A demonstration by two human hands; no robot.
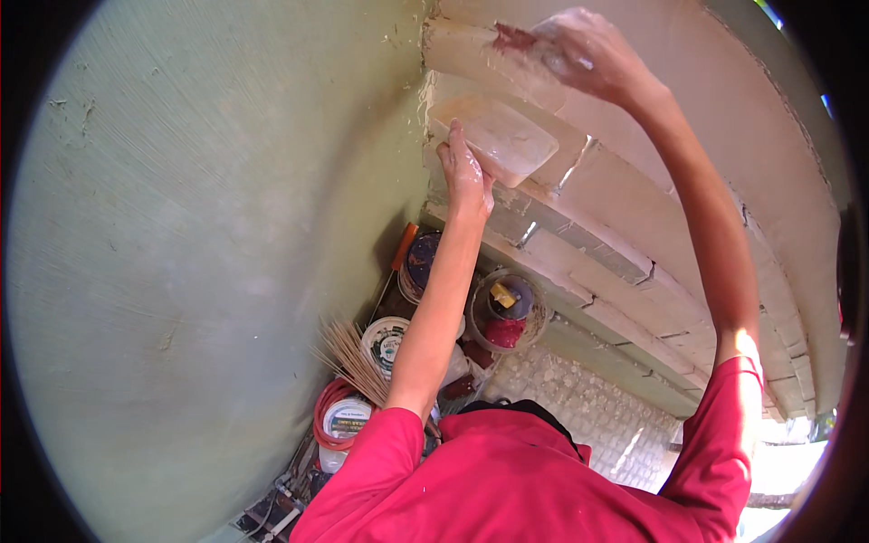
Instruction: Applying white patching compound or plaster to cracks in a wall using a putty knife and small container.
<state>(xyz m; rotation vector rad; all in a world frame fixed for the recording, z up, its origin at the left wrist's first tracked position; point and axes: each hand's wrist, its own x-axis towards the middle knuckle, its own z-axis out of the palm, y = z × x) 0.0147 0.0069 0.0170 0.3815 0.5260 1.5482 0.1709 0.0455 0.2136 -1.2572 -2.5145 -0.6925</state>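
Observation:
Raised at the upper middle, my left hand (pixel 462 167), speckled white, grips a translucent rectangular plastic container (pixel 502 140) by its left side. Higher and to the right, my right hand (pixel 584 54), also coated in white, is closed on a small reddish-brown tool (pixel 511 38), blurred, held at the pale block wall (pixel 634 217) near where it meets the green wall. Whether the tool touches the surface I cannot tell.
The plastered green wall (pixel 163 226) fills the left. Below stand several buckets (pixel 385 339), a round tub (pixel 511 308) with yellow and red items, a bundle of thin sticks (pixel 348 357) and a coiled red hose (pixel 330 434). Patterned paving (pixel 588 407) lies lower down.

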